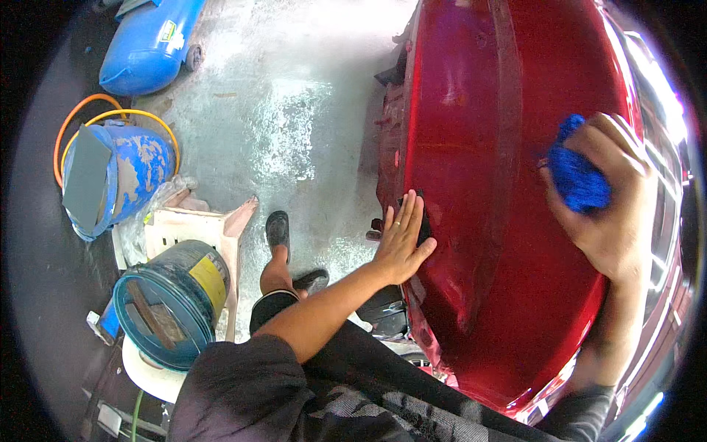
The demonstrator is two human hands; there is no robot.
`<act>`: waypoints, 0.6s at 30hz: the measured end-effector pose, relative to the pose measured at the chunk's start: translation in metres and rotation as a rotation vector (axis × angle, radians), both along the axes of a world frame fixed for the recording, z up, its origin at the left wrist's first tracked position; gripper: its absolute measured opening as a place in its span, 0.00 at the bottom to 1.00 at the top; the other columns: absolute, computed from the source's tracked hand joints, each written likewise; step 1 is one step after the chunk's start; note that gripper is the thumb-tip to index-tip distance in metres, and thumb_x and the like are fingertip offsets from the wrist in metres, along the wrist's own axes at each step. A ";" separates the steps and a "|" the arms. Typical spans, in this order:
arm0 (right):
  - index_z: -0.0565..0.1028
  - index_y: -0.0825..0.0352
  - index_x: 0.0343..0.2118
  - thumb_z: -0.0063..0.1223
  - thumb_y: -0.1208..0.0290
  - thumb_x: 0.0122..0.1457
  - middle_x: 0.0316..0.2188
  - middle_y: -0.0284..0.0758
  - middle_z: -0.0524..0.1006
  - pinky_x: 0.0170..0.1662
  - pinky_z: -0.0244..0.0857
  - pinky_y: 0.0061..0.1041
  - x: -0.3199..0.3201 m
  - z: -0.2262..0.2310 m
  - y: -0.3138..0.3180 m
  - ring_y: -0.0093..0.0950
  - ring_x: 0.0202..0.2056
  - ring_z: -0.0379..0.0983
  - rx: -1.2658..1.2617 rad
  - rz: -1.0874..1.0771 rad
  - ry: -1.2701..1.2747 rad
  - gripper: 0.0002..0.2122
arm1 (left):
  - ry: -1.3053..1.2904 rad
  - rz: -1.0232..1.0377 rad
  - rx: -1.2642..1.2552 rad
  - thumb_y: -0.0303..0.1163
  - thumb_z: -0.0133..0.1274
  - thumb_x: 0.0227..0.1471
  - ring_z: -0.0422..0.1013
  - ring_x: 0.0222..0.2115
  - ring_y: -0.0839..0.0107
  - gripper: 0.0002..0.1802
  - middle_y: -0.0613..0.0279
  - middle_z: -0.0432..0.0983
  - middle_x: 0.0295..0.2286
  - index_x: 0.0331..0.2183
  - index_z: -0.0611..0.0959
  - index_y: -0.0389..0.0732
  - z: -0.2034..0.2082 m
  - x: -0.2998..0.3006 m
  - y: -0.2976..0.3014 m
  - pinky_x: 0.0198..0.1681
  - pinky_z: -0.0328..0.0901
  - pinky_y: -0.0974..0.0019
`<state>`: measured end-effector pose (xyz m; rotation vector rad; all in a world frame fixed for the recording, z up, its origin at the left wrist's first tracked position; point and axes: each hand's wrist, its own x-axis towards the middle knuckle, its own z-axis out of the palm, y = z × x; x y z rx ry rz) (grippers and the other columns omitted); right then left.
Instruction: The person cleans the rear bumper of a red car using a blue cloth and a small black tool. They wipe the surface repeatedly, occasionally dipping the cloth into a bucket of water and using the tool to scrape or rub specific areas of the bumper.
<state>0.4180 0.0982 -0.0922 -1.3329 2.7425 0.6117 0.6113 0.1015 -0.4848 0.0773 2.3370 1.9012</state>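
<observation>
A glossy red car panel [471,177] fills the right half of the view. Bunched in my right hand [615,191] is a blue cloth [578,173], held at the panel's right side; whether it presses on the paint I cannot tell. My left hand [403,239], a ring on one finger, lies with its fingers stretched out at the panel's left edge. Beneath those fingertips shows a small dark patch whose kind I cannot make out.
To the left, a dark bucket with a blue-green rim [199,295] stands by a worn white stool [195,221]. Farther off are a paint-flaked blue bucket [143,166], an orange hose [62,144] and a blue wheeled tank [147,55]. Grey concrete floor [324,140] runs beside the car.
</observation>
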 end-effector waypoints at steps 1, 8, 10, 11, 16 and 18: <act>0.80 0.69 0.37 0.74 0.78 0.47 0.40 0.41 0.80 0.52 0.72 0.36 -0.003 0.000 0.001 0.40 0.44 0.79 -0.065 -0.005 0.006 0.14 | 0.042 0.006 -0.062 0.67 0.35 0.72 0.27 0.79 0.42 0.57 0.37 0.27 0.78 0.77 0.37 0.32 -0.008 -0.011 -0.007 0.78 0.27 0.32; 0.77 0.70 0.45 0.71 0.81 0.53 0.49 0.42 0.81 0.63 0.67 0.37 -0.024 0.013 0.021 0.36 0.53 0.78 -0.289 0.092 0.109 0.17 | 0.100 0.095 -0.248 0.67 0.25 0.74 0.35 0.79 0.51 0.53 0.39 0.37 0.78 0.77 0.45 0.29 -0.023 -0.274 -0.100 0.80 0.29 0.40; 0.77 0.69 0.44 0.72 0.81 0.53 0.51 0.42 0.82 0.64 0.67 0.38 -0.029 0.007 0.022 0.36 0.54 0.78 -0.371 0.002 0.068 0.17 | 0.031 0.068 -0.241 0.67 0.24 0.74 0.34 0.80 0.52 0.53 0.39 0.37 0.78 0.77 0.45 0.29 -0.018 -0.295 -0.120 0.80 0.30 0.42; 0.77 0.69 0.43 0.72 0.81 0.52 0.51 0.43 0.82 0.64 0.67 0.39 -0.031 0.001 0.019 0.37 0.54 0.78 -0.412 -0.022 0.053 0.17 | 0.038 0.090 -0.248 0.66 0.25 0.75 0.33 0.80 0.52 0.52 0.38 0.36 0.78 0.77 0.44 0.29 -0.023 -0.283 -0.117 0.80 0.30 0.42; 0.77 0.69 0.36 0.73 0.80 0.45 0.48 0.43 0.83 0.58 0.70 0.37 -0.036 0.012 0.008 0.39 0.49 0.81 -0.395 -0.052 -0.024 0.16 | 0.091 -0.035 -0.127 0.53 0.44 0.72 0.26 0.79 0.40 0.54 0.32 0.26 0.77 0.76 0.38 0.28 -0.018 -0.073 -0.034 0.78 0.27 0.32; 0.77 0.68 0.37 0.73 0.80 0.46 0.49 0.43 0.83 0.59 0.70 0.38 -0.035 0.014 0.006 0.39 0.50 0.80 -0.387 -0.070 -0.044 0.16 | 0.111 -0.075 -0.171 0.61 0.42 0.72 0.28 0.79 0.40 0.57 0.30 0.29 0.77 0.76 0.40 0.26 -0.017 -0.051 -0.032 0.79 0.28 0.35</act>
